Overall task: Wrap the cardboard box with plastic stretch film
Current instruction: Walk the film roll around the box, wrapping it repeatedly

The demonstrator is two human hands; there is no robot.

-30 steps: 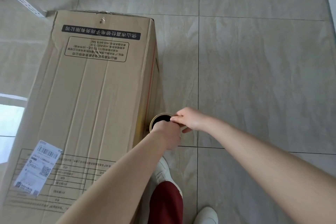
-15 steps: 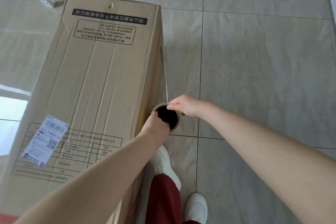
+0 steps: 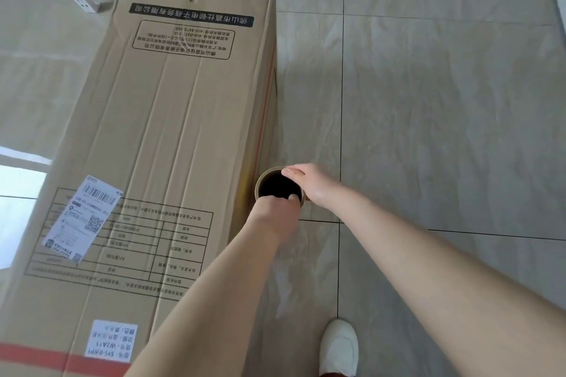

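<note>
Grey tiled floor (image 3: 444,101) is filling the whole view, and a long cardboard box (image 3: 171,147) is lying flat on it. We're holding the stretch film roll (image 3: 259,185) upright just beside the box's right face, toward our end. Our left hand (image 3: 275,211) is gripping the near rim, fingers curled over it, and our right hand (image 3: 312,184) is pinching the far rim. One white shoe (image 3: 340,346) is peeking in below.

Long cardboard box (image 3: 171,131), flat; film roll (image 3: 275,185) upright beside rt edge
</note>
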